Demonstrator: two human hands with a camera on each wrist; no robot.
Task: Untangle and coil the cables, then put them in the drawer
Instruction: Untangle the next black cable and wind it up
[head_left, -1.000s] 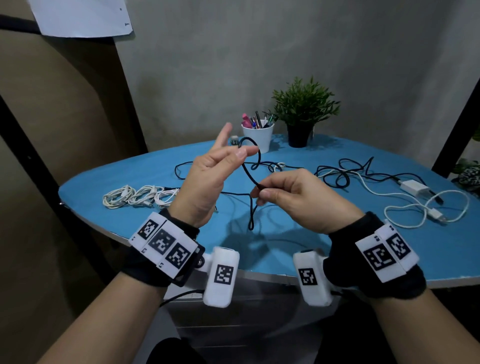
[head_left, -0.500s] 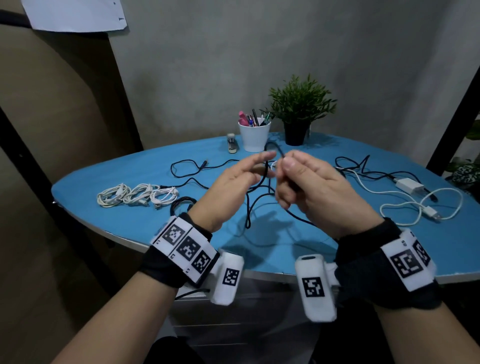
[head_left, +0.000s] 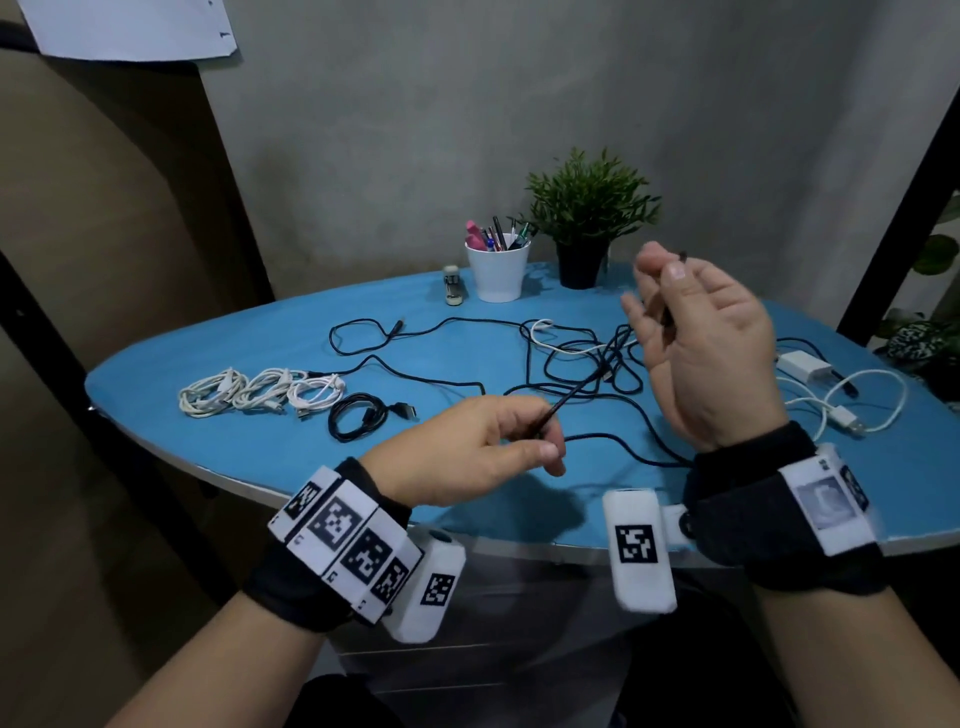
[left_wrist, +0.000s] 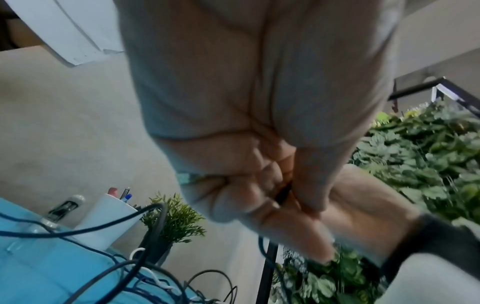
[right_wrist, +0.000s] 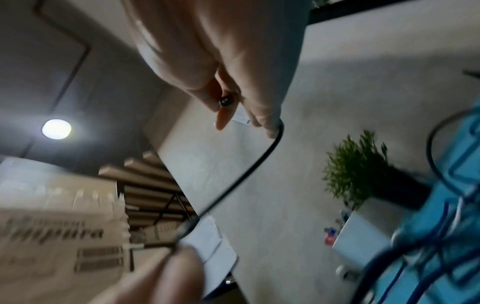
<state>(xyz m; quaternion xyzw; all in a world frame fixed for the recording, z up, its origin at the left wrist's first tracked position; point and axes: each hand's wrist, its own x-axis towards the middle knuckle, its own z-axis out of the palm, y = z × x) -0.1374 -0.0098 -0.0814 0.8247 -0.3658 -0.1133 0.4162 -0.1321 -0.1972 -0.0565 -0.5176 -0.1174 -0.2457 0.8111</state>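
Above the table (head_left: 249, 447), a black cable (head_left: 576, 392) runs taut, pinched between both hands' fingers (head_left: 545, 451).

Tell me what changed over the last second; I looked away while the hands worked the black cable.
The hands have drawn apart: the right hand rose toward the far side, pinching the black cable near its plug, while the left hand dropped toward the near table edge, still pinching it. The stretch between them now runs straight. The coiled white cables and coiled black cable stayed put.
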